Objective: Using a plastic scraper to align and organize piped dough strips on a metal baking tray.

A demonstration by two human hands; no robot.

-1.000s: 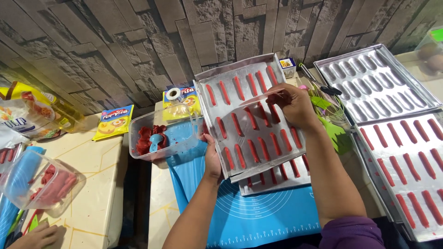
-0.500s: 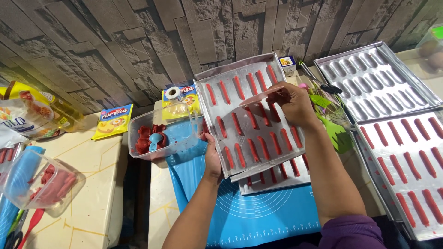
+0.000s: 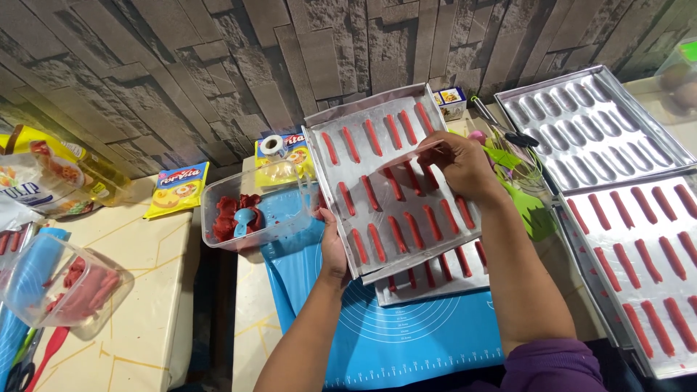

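Observation:
My left hand grips the near left edge of a tilted metal baking tray lined with rows of red dough sticks. The tray leans over a second filled tray lying on a blue silicone mat. My right hand hovers over the tilted tray's right side. It pinches a thin pale stick that points left across the dough rows.
A clear tub of red dough with a blue spoon stands left of the tray. On the right are an empty moulded tray and a filled tray. Green spatulas, a tape roll, yellow packets and another tub lie around.
My right hand has shifted slightly over the tilted tray. A hand seen at the lower left a second ago is out of view.

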